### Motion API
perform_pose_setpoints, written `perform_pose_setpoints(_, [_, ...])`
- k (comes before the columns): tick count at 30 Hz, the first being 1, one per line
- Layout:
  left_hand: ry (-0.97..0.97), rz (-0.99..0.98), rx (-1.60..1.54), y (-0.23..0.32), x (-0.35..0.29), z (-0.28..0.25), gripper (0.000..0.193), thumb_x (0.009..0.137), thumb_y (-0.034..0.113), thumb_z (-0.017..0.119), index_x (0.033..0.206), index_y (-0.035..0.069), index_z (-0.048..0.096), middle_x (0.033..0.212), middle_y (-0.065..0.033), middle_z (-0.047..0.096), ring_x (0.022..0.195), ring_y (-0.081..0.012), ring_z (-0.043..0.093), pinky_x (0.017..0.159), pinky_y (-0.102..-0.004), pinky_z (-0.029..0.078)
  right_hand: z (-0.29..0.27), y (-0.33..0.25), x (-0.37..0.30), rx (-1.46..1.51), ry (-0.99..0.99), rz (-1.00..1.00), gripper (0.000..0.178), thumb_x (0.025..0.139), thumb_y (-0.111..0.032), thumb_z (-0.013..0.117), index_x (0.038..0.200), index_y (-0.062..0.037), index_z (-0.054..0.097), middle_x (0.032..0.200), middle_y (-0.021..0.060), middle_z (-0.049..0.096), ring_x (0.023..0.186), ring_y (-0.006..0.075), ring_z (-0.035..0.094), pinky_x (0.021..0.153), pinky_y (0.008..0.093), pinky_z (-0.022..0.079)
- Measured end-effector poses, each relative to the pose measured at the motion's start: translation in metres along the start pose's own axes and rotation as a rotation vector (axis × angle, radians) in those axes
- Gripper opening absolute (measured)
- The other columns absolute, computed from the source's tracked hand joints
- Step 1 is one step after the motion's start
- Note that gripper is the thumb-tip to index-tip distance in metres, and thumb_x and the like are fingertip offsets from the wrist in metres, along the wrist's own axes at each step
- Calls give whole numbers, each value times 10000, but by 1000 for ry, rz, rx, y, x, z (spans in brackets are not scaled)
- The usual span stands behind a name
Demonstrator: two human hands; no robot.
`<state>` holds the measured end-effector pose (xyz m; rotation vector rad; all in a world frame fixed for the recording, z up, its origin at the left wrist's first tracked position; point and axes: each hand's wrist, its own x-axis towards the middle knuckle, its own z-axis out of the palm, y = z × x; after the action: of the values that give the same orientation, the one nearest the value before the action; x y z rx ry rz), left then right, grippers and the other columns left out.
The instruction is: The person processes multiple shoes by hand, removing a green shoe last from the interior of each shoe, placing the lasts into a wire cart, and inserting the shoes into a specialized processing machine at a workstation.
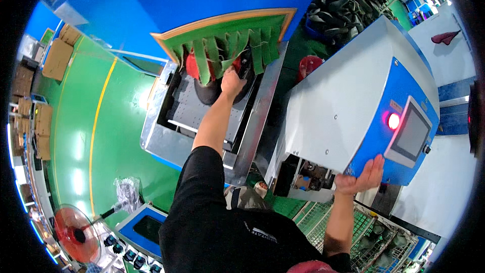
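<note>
My left hand (232,82) reaches forward to a pair of dark, shoe-like pieces with red upper parts. Its fingers are closed at the red part of the right piece, largely hidden by the hand. The left dark piece (204,92) stands beside it, partly behind the green strip curtain (217,53). Both are on a grey perforated conveyor plate (194,108) at the mouth of a blue machine. Over to the right, my right hand (359,178) lies with fingers stretched out against the lower edge of a blue control panel (376,136) on a white machine.
The panel carries a screen (411,134) and a lit red button (393,121). Many dark shoe-shaped pieces (336,12) are heaped at the back right. A wire cart (371,240) stands near my right arm, a red fan (77,233) at the lower left.
</note>
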<state>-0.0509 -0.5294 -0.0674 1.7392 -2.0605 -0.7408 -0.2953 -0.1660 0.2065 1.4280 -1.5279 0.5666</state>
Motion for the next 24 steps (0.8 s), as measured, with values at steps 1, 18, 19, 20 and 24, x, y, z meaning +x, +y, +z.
perform_pose_setpoints(1, [10,-90,-88,-10,20,9,735,729,346,852,1316,3,573,1342,-167,611,1250,-361,552,1032,-431,456,-5,2,-4,21,-42,-10,546,1065,-375,287,1366,30,497,1367,245,550,1276,407,519,1066,505,407])
perform_pose_setpoints(18, [-132,-335,-979,-51,-75,-93,608,607,97,892,1125,-45,609,967,-106,720,886,-190,673,845,-325,532,4,-2,5,-23,1,-17,545,1073,-371,231,1325,18,517,1335,246,577,1245,388,543,1060,496,396])
perform_pose_setpoints(19, [-150,-311,-876,-70,-100,-103,599,616,79,888,1133,-39,610,978,-98,720,897,-189,672,846,-329,533,5,-3,8,-9,30,-20,544,1072,-370,236,1316,20,527,1328,245,584,1231,389,556,1055,495,400])
perform_pose_setpoints(20, [-171,-290,-774,-91,-124,-114,591,624,61,885,1140,-33,612,988,-89,719,909,-188,671,847,-332,534,6,-3,8,4,58,-21,544,1072,-369,242,1307,22,537,1320,243,591,1216,389,568,1050,494,405])
perform_pose_setpoints(24, [-186,-158,-705,-95,-229,-153,675,635,43,900,1232,-6,591,1078,-74,713,981,-185,662,871,-340,532,4,0,7,15,54,-39,510,1061,-336,294,1266,38,576,1285,239,623,1197,386,591,1014,483,428])
